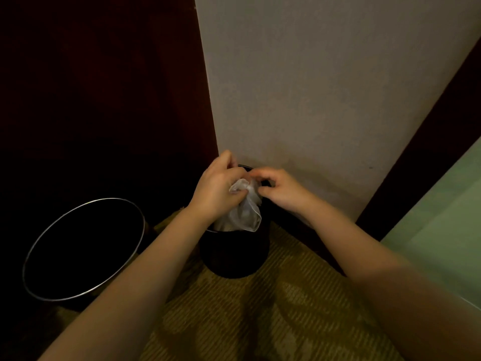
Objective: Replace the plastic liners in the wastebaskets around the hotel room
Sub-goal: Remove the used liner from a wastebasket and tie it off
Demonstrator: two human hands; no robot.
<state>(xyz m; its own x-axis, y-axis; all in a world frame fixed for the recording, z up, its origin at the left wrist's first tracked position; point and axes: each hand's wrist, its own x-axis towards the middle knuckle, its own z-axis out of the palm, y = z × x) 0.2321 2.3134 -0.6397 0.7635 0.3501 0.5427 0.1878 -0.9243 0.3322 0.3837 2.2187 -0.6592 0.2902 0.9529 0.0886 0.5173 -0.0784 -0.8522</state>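
Head view puts us looking down into a dim corner where two bare forearms reach out over a small dark wastebasket (pixel 234 254) standing on the ribbed carpet (pixel 260 308), close against the pale wall (pixel 312 87). A thin, pale liner (pixel 243 214) rises out of its mouth, gathered into a bunch. Our left hand (pixel 216 188) has its fingers curled round the neck of that bunch. Our right hand (pixel 281 190) comes in from the other side, thumb and forefinger curled in and, as far as we can make out, pinching the top of the plastic just beside the left fingers.

What matters for the coming move is how the bag lies from the grip. Its long axis runs near upright, and both hands hold its upper end while the body hangs straight down below them into the basket. We judge that any lift must go straight up along that axis to clear the rim. The left hand has the fuller hold and would carry it; the right is placed to twist or knot the top. Whether this is a used liner being closed or a fresh one being opened, we cannot tell.

A second, larger wastebasket (pixel 112 199) with a bright metal rim sits to our left, its inside too dark to read
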